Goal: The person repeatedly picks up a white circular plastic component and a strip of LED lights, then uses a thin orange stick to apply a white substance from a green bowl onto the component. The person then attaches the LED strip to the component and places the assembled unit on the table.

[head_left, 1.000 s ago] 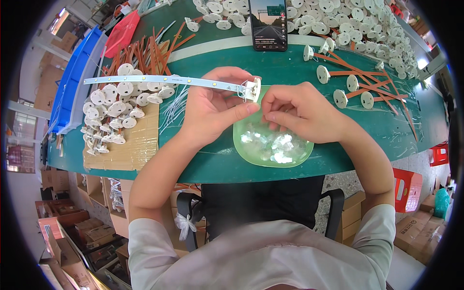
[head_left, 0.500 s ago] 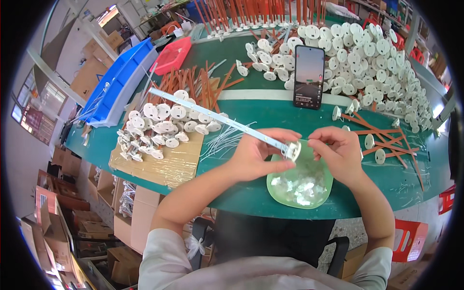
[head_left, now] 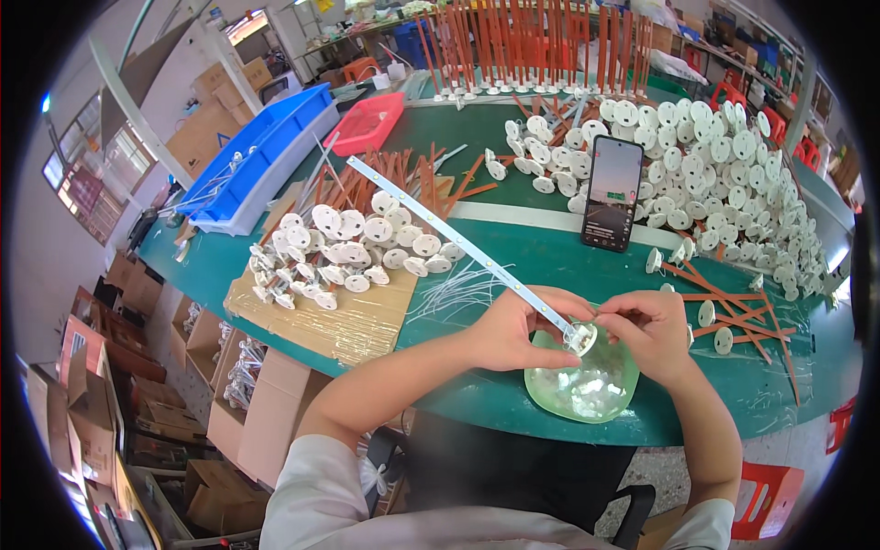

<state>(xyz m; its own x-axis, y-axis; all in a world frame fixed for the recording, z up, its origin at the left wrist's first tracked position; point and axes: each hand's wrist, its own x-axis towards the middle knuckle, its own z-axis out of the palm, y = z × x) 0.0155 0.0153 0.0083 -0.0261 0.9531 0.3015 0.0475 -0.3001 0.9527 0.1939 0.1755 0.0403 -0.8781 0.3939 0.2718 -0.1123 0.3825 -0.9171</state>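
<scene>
My left hand (head_left: 513,332) is closed around a round white lamp cap (head_left: 582,340), from which a long pale LED strip (head_left: 458,236) slants up to the left. Thumb and fingers of my right hand (head_left: 653,332) are pinched together at the cap's upper edge. Whatever they hold is too small to make out. Below both hands sits a translucent green dish (head_left: 543,403) with shiny clear bits (head_left: 587,396) in it. Thin white wires (head_left: 458,291) lie left of my left hand.
White caps (head_left: 353,252) and brown strips (head_left: 403,170) are heaped on cardboard (head_left: 321,325) at left. A propped phone (head_left: 612,192) stands beyond the dish, before a large cap pile (head_left: 697,165). Blue bin (head_left: 257,160) and red basket (head_left: 367,124) stand far left; brown strips (head_left: 733,316) lie right.
My right fingertips have come closer to the cap's edge. The strip tilts more steeply. The whole view has shifted, so the table appears lower and further right.
</scene>
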